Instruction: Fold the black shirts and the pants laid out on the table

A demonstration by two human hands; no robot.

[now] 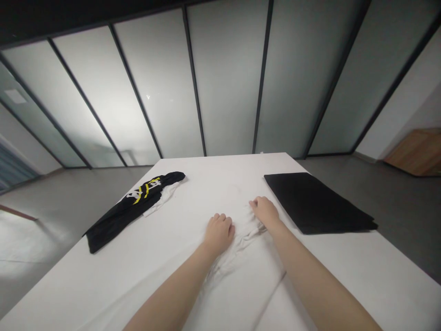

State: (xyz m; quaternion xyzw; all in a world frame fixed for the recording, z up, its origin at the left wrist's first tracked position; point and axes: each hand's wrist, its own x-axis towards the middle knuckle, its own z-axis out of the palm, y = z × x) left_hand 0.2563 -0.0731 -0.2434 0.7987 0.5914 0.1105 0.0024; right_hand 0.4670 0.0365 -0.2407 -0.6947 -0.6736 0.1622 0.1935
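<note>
A thin white cloth, probably a garment, lies over the white table and is hard to tell from it; wrinkles bunch between my two forearms. My left hand rests on it near the middle, fingers curled down against the fabric. Farther right and a little beyond, my right hand has thumb and fingertips closed on the cloth, with small folds running from it. The fingertips of the left hand are mostly hidden under the knuckles. The cloth's near part runs out of view between my arms.
On the left of the table lies a crumpled black garment with yellow and white print and a white edge. A black flat stack of cloth or sheets lies at the right edge. Behind stands a frosted glass partition.
</note>
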